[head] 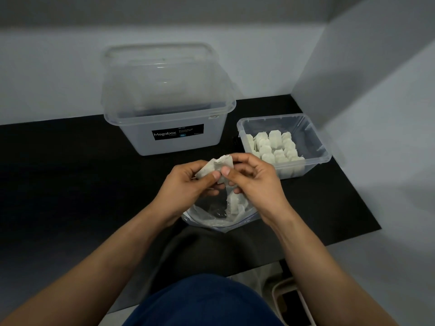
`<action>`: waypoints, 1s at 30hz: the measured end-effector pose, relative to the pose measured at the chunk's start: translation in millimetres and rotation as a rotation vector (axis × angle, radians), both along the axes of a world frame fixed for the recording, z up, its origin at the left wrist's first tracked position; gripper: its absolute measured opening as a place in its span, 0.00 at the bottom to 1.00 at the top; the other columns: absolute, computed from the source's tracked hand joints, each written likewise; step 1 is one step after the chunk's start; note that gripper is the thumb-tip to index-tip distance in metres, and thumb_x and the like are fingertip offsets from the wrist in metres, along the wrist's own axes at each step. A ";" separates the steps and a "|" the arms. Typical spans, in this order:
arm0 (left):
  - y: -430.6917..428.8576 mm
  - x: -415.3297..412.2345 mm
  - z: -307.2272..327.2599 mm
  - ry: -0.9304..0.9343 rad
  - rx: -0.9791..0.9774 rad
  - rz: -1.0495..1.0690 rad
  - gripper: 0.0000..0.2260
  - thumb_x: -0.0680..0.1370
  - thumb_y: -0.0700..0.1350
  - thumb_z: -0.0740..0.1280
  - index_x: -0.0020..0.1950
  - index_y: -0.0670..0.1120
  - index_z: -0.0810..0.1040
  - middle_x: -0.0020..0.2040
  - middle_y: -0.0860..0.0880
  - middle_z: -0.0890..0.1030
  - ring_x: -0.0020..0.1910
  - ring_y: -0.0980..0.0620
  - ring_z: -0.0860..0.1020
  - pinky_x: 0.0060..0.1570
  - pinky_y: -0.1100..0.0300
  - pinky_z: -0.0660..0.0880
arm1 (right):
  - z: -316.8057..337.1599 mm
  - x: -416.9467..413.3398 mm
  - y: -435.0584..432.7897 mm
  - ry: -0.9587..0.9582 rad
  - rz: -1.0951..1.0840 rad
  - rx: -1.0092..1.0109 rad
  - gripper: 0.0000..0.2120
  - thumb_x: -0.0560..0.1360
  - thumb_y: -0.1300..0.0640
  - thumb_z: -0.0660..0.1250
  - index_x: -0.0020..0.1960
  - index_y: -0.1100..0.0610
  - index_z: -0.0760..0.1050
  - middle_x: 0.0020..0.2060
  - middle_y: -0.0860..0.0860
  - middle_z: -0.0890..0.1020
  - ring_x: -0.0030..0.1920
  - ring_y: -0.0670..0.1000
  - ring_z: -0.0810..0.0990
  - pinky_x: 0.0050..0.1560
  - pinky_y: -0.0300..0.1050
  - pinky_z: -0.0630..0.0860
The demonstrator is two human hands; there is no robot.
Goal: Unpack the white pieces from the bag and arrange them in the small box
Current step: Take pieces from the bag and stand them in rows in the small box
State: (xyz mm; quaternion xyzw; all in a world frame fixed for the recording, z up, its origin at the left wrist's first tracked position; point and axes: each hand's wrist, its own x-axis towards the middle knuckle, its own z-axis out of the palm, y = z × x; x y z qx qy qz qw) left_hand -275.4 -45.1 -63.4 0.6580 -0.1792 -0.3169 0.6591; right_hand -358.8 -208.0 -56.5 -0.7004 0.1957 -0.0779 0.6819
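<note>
Head view. Fingers [215,176] of both hands are curled and pinching one crumpled white piece [217,164], held up over the table [70,172] at centre. Left hand [195,182] grips its left side, thumb on top. Right hand [254,180] pinches its right edge, thumb tip just beside the left thumb.

The clear plastic bag [209,217] lies open on the table's near edge, right under the hands, with more white pieces [235,203] inside. How many, cannot tell.

The small box [315,142], clear plastic and lidless, sits on the table to the right and a bit farther than the hands. Rows of packed pieces [274,147] stand in its left and middle part. Its right part shows bare bottom.

A large clear Megabox tub [169,142] with a black label stands far centre, left of the small box and apart from it. Grey walls [353,114] run behind and to the right. Dark blue clothing [200,302] is at the near bottom.
</note>
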 end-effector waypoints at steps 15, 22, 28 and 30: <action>-13.0 -7.1 0.0 0.244 -0.174 0.122 0.14 0.77 0.38 0.71 0.63 0.40 0.81 0.54 0.40 0.86 0.53 0.45 0.85 0.52 0.59 0.81 | 7.5 5.8 -8.9 -0.052 -0.029 -0.082 0.10 0.75 0.57 0.77 0.56 0.51 0.84 0.48 0.49 0.87 0.44 0.48 0.86 0.44 0.41 0.81; -17.1 -7.7 5.9 0.168 -0.071 0.061 0.12 0.77 0.38 0.72 0.61 0.41 0.82 0.52 0.41 0.86 0.53 0.46 0.85 0.50 0.61 0.82 | 39.5 8.8 -46.6 0.022 0.184 -0.576 0.03 0.77 0.53 0.75 0.50 0.48 0.86 0.44 0.40 0.87 0.46 0.42 0.84 0.48 0.36 0.79; -37.7 -10.8 10.5 0.354 -0.161 0.047 0.16 0.75 0.39 0.71 0.62 0.39 0.80 0.54 0.38 0.85 0.54 0.46 0.85 0.51 0.61 0.82 | 56.9 8.7 -78.1 -0.041 0.209 -0.727 0.02 0.78 0.53 0.73 0.49 0.45 0.84 0.41 0.41 0.86 0.42 0.43 0.85 0.45 0.37 0.79; -42.3 -9.2 9.4 0.410 -0.171 0.080 0.15 0.77 0.38 0.69 0.63 0.41 0.79 0.55 0.38 0.85 0.55 0.45 0.85 0.52 0.59 0.83 | 62.8 9.3 -93.9 -0.096 0.107 -0.714 0.02 0.79 0.53 0.73 0.50 0.47 0.84 0.40 0.43 0.86 0.41 0.45 0.85 0.45 0.39 0.81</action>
